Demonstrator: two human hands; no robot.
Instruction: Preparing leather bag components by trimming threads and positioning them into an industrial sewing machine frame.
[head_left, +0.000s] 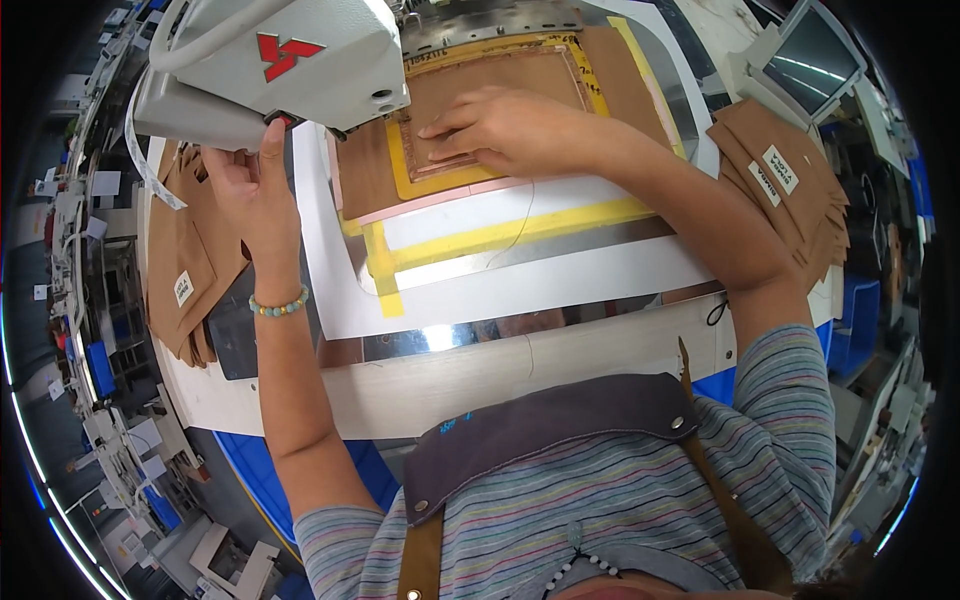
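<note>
At the lower edge of a white sewing machine head (340, 60), my left hand (255, 195) has its thumb raised against a small red-and-black switch (284, 118). Its other fingers are bent beside the machine and partly hidden; no loose object shows in them. My right hand (515, 132) rests with fingers stretched out over a brown fabric piece (490, 78) inside a yellow-edged rectangular frame (592, 88). Larger brown fabric (625, 80) lies around that frame. Beneath is a white sheet (450, 290) with yellow tape strips (520, 230). A loose thread (524, 228) trails toward me.
Stacks of brown cut pieces with white labels lie at left (200, 270) and right (780, 175). A metal clamp bar (500, 30) spans the far side of the frame. A screen (812, 60) stands at the far right. The pale table edge (450, 385) runs before me.
</note>
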